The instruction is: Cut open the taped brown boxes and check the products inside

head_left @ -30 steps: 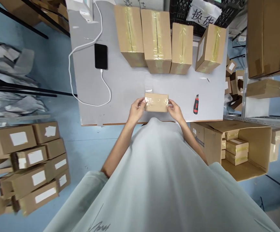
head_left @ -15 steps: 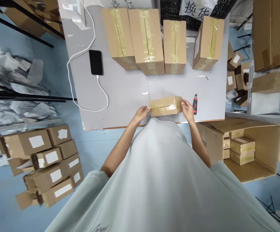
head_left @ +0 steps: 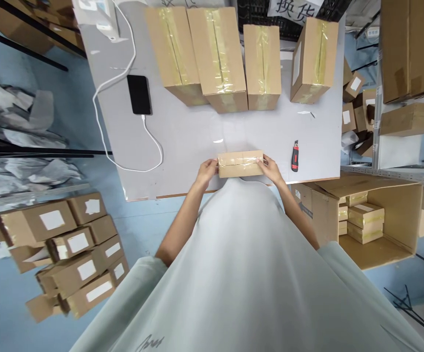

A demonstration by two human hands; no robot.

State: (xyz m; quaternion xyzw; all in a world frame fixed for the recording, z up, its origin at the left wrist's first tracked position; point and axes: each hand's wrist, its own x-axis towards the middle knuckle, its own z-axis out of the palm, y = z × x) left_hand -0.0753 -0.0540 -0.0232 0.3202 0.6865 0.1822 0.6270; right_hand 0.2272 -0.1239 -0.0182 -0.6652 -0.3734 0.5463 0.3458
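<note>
A small cardboard box [head_left: 239,168] with clear yellowish tape along its seam sits at the table's near edge, right in front of my body. My left hand [head_left: 207,171] grips its left end, fingers closed against the side. At the opposite end, my right hand [head_left: 270,168] is closed on the box, with fingertips on the taped top and corner. To the right of that hand lies a red and black utility knife [head_left: 295,157] on the table.
Several taped cardboard boxes [head_left: 219,58] stand along the table's back. A black phone [head_left: 139,95] with a white cable [head_left: 96,105] lies on the left. Beyond the right edge, a large open carton [head_left: 398,254] holds smaller boxes. Labelled boxes [head_left: 83,271] are stacked on the lower left.
The small box has shifted left and turned nearly level with the table edge. My right hand moved left with it, and its fingers now reach onto the top.
</note>
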